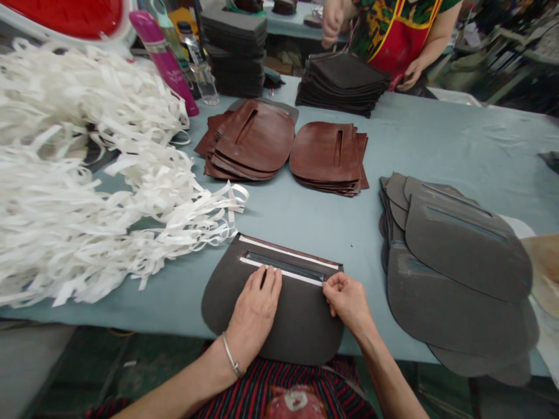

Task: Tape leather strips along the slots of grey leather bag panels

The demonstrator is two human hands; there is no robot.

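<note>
Head view: left hand (255, 308) flat, grip open, on grey panel (301, 331); right hand (347, 299) pinches white strip (301, 277).

The near dark grey rounded panel (301, 326) looks matt and finely napped. The two thin white tape strips (288, 253) on it are smooth, with a slight sheen. The far reddish-brown rounded panels (257, 137) have a glossy, leather-like face. At left, the heap of white ribbon strips (65, 192) looks papery and matt. The blue-grey table cover (437, 145) is smooth and dull, the pink bottle (163, 58) glossy plastic, and the thin wrist bangle (231, 355) shiny metal.
</note>
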